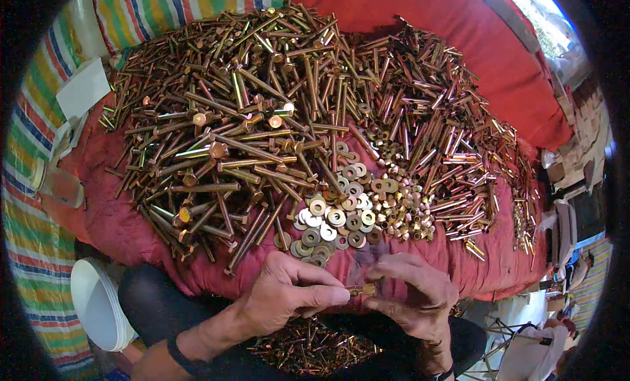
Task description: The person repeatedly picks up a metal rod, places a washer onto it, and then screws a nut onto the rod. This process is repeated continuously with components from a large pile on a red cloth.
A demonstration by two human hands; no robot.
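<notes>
My left hand is closed in a pinch, thumb against forefinger, on a small thin brass-coloured fastener whose exact kind is too small to tell. Facing it, my right hand curls its thumb and fingers around the fastener's far end, where a yellowish bit shows; the fingertips are slightly blurred. Just beyond both hands lies a pile of flat washers. Small hex nuts are heaped to the right of the washers. Long hex-head bolts form a large mound at the left and back.
Thin metal sleeves are piled on the right. Everything rests on a red padded cloth. More small fasteners lie below my hands, between my legs. A white bucket stands at left, a clear jar beyond it.
</notes>
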